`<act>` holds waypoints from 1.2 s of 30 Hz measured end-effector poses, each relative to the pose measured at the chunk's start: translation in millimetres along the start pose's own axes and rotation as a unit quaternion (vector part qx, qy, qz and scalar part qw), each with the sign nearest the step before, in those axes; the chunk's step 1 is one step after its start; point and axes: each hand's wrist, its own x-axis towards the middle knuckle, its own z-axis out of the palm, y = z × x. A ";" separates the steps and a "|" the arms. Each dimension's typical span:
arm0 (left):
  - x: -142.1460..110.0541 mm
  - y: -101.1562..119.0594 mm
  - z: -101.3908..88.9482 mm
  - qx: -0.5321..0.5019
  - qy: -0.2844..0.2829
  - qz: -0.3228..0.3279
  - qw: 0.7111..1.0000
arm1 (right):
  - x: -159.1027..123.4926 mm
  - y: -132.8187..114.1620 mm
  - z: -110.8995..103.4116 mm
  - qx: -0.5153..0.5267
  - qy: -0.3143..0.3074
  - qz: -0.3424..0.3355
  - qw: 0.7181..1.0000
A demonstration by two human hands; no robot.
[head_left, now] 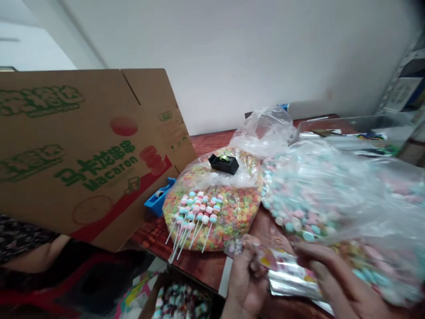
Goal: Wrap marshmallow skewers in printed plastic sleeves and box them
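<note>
My left hand (247,279) is at the near edge of the table, its fingers curled around a small clear wrapped item (234,247), whose contents are too blurred to tell. My right hand (341,283) grips a stack of printed silver foil packets (292,279), which reach across to my left hand. Just beyond my hands lies a large clear bag of pastel macaron candies (299,208), partly covering my right side of the view. Several candy skewers (194,217) with white sticks rest on a flat bag of colourful cereal rings (235,208).
A small black block (223,164) sits on the cereal bag, and a blue plastic holder (158,198) stands beside it on the red-brown wooden table (212,266). A large printed cardboard box flap (83,150) blocks the left. A person's arm (33,252) is beneath it. A clear plastic tub (352,126) stands at the back right.
</note>
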 end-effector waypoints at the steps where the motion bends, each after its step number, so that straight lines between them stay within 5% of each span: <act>1: -3.5 19.9 -6.3 -0.018 -0.008 0.029 0.999 | 9.4 -8.7 18.9 0.013 -0.058 0.016 0.998; 5: -21.2 83.4 -40.4 -0.053 -0.010 0.125 0.991 | 40.1 -39.3 112.2 0.023 -0.275 0.035 0.961; 8: -30.4 109.6 -65.2 -0.062 -0.039 0.165 0.984 | 53.0 -51.1 171.1 -0.033 -0.306 0.008 0.951; 12: -31.2 124.4 -83.3 -0.052 -0.076 0.151 0.984 | 61.3 -55.0 211.1 -0.141 -0.314 -0.005 0.939; 16: -24.5 125.5 -82.4 -0.045 -0.082 0.142 0.985 | 67.3 -50.4 211.3 -0.203 -0.321 0.012 0.925; 23: -7.5 111.4 -65.8 -0.061 -0.067 0.109 0.990 | 70.8 -32.7 169.3 -0.179 -0.276 0.034 0.944; 29: 7.5 111.5 -63.8 -0.055 -0.051 0.153 0.985 | 73.8 -21.6 152.2 -0.166 -0.264 0.048 0.949; 36: -10.8 132.5 -53.7 -0.045 -0.125 0.185 0.974 | 78.4 -39.9 179.3 -0.134 -0.279 0.032 0.950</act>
